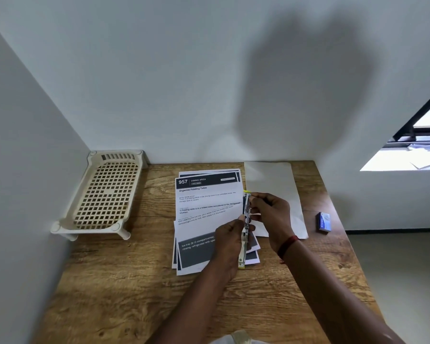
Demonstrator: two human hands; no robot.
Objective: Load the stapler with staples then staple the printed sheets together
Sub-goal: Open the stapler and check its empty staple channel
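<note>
A stapler (245, 227) with yellow ends is swung open full length, held above the printed sheets (206, 207) in the middle of the wooden table. My left hand (230, 247) grips its lower half. My right hand (271, 212) pinches at the upper half, fingers closed against the metal channel; whether it holds staples I cannot tell. The sheets lie fanned in a loose stack, the top one headed "957 Dining Area". A small blue staple box (324, 221) lies on the table to the right, apart from both hands.
A blank white sheet (276, 184) lies right of the printed stack, partly under my right hand. A beige plastic rack (102, 197) stands in the back left corner. Walls close the table (124, 281) at the back and left; its right edge drops to the floor.
</note>
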